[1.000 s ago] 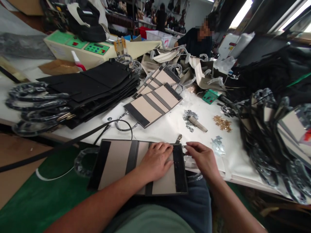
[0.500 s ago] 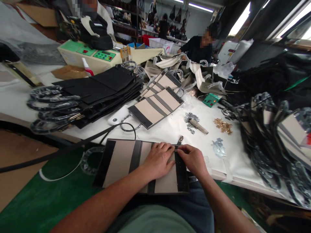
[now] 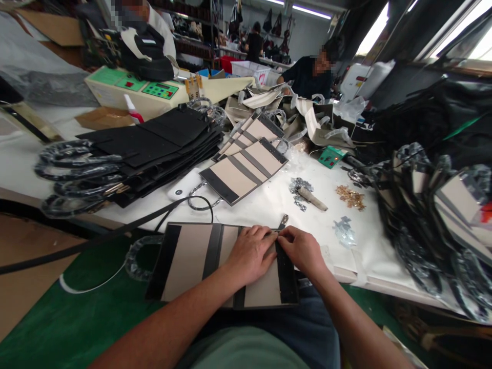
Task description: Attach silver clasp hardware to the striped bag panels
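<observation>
A bag panel (image 3: 188,261), beige with black bands, lies across my lap against the table edge. A plastic-wrapped handle (image 3: 138,259) sticks out at its left side. My left hand (image 3: 251,253) rests flat on the panel, fingers stretched toward the black strip on the right. Right beside those fingertips, my right hand (image 3: 302,248) has thumb and fingers pinched together at the strip's top end. Whatever is in that pinch is too small and covered to make out. A small brass-coloured metal tab (image 3: 283,221) pokes out beyond the panel's top edge, just above my hands.
Small grey metal plates (image 3: 302,185), a tape-wrapped stick (image 3: 313,199), gold pieces (image 3: 349,197) and clear pieces (image 3: 345,231) lie on the white table. Stacked black panels (image 3: 154,138) stand left, more bag parts (image 3: 423,205) right. A cable (image 3: 115,236) crosses at left. Co-workers (image 3: 307,77) sit beyond.
My right fingers have closed in against the left fingertips, covering the small dark metal piece that showed between them. The view has shifted slightly; the panel stays in place.
</observation>
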`<state>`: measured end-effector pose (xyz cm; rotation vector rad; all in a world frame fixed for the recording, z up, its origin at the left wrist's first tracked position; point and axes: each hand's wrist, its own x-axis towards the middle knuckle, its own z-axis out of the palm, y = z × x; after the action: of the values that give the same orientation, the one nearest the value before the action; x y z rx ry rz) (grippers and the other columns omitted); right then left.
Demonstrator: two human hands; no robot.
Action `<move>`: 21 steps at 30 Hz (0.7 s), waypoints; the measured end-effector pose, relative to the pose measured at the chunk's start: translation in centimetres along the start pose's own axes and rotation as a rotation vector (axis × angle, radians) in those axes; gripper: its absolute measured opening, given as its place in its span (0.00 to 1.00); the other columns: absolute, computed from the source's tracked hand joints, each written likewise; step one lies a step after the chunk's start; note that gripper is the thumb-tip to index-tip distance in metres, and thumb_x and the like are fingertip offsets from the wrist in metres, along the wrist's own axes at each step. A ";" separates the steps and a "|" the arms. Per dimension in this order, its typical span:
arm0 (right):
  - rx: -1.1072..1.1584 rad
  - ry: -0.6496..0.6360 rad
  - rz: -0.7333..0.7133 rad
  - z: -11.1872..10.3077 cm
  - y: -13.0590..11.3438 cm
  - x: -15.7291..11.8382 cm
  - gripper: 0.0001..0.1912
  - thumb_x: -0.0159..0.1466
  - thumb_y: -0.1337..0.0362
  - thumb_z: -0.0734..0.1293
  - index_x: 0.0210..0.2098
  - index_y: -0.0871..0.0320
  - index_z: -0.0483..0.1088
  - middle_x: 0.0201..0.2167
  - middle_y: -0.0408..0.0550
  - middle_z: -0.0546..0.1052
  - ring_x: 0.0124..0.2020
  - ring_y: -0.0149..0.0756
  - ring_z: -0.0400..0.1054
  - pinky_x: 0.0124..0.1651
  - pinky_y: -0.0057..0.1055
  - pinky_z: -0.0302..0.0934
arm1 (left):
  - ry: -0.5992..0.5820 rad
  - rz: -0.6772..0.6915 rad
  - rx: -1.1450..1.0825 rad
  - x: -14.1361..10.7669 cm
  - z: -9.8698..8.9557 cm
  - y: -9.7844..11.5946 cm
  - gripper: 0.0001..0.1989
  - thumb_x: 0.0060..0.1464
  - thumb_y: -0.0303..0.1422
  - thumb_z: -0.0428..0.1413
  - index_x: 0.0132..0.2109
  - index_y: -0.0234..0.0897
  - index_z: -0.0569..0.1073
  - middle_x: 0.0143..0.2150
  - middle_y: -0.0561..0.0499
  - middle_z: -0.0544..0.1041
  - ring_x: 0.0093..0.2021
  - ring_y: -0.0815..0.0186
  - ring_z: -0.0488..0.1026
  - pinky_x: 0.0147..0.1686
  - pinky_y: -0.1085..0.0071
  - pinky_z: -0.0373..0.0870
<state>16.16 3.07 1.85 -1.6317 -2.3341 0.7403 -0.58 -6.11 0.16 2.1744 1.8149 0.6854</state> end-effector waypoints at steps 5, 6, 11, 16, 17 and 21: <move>-0.073 0.155 -0.159 0.7 1.3 -1.3 0.07 0.68 0.56 0.69 0.41 0.48 0.78 0.38 0.43 0.82 0.36 0.41 0.77 0.39 0.33 0.62 | 0.014 0.005 0.016 0.2 0.1 0.0 0.19 0.65 0.37 0.58 0.61 0.41 0.72 0.57 0.45 0.75 0.58 0.53 0.69 0.56 0.52 0.65; -0.049 0.178 -0.194 0.9 1.8 -1.5 0.07 0.68 0.56 0.68 0.41 0.49 0.78 0.38 0.43 0.82 0.37 0.40 0.76 0.40 0.33 0.62 | 0.018 0.007 0.017 0.2 0.2 0.0 0.20 0.65 0.37 0.59 0.62 0.41 0.72 0.58 0.45 0.75 0.58 0.53 0.69 0.56 0.52 0.65; 0.054 0.190 -0.259 1.4 3.3 -1.7 0.08 0.70 0.59 0.67 0.37 0.50 0.78 0.36 0.43 0.80 0.37 0.38 0.76 0.41 0.31 0.63 | 0.068 0.019 0.015 0.9 0.6 -0.1 0.15 0.65 0.34 0.59 0.57 0.42 0.76 0.53 0.46 0.77 0.55 0.54 0.70 0.54 0.54 0.66; 0.036 0.149 -0.243 0.9 2.9 -1.6 0.07 0.69 0.62 0.68 0.36 0.49 0.80 0.36 0.43 0.80 0.38 0.38 0.77 0.41 0.30 0.63 | 0.181 0.033 -0.006 2.3 1.6 -1.0 0.07 0.64 0.28 0.60 0.46 0.44 0.82 0.47 0.48 0.79 0.49 0.57 0.73 0.49 0.58 0.69; 0.043 0.133 -0.239 0.6 2.8 -1.4 0.07 0.68 0.62 0.68 0.36 0.49 0.80 0.36 0.43 0.80 0.38 0.38 0.77 0.42 0.30 0.64 | 0.199 0.034 -0.013 2.5 1.8 -1.2 0.08 0.64 0.28 0.60 0.45 0.44 0.82 0.47 0.48 0.79 0.48 0.58 0.73 0.47 0.59 0.69; 0.166 0.026 -0.222 -1.4 3.0 0.8 0.06 0.65 0.62 0.70 0.35 0.48 0.81 0.35 0.42 0.82 0.38 0.39 0.77 0.43 0.31 0.66 | 0.228 0.067 -0.010 2.7 2.1 -2.0 0.09 0.63 0.27 0.60 0.46 0.45 0.82 0.47 0.50 0.80 0.47 0.58 0.74 0.44 0.59 0.68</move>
<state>18.92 5.01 1.39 -1.2824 -2.3165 0.8334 -0.98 -2.81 -2.02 2.2383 1.8442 0.9911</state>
